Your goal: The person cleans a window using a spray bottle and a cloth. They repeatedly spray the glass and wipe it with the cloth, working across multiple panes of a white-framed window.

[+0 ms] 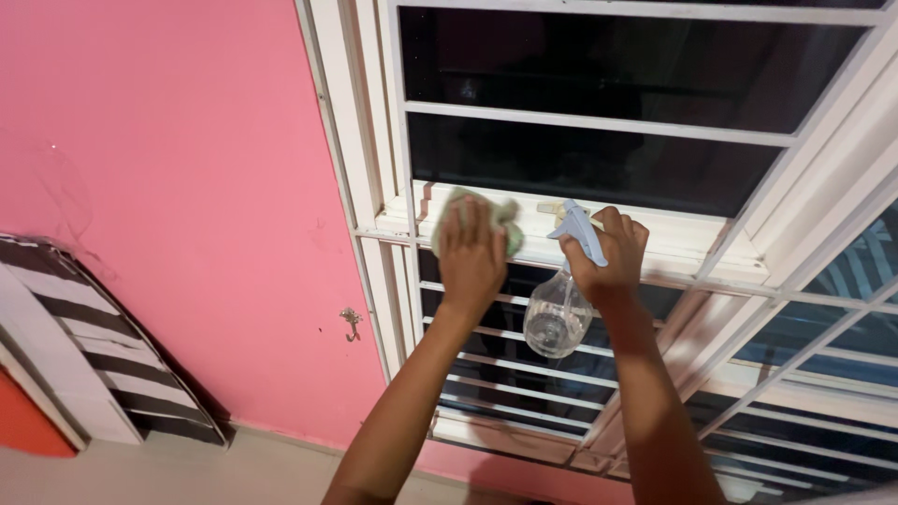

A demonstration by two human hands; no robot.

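Note:
My left hand (470, 254) presses a pale green cloth (510, 224) flat against the white middle rail of the window frame (673, 238). Only the cloth's top and right edge show past my fingers. My right hand (608, 254) grips the neck of a clear spray bottle (557, 318) with a light blue trigger head (580, 229). The bottle hangs down in front of the lower pane, just right of my left hand. Both hands are close together, reaching up.
White horizontal bars (599, 122) cross the dark glass panes. A pink wall (187, 168) lies to the left, with a small metal hook (351, 323) on it. A black-and-white striped fabric (94, 346) sits at the lower left.

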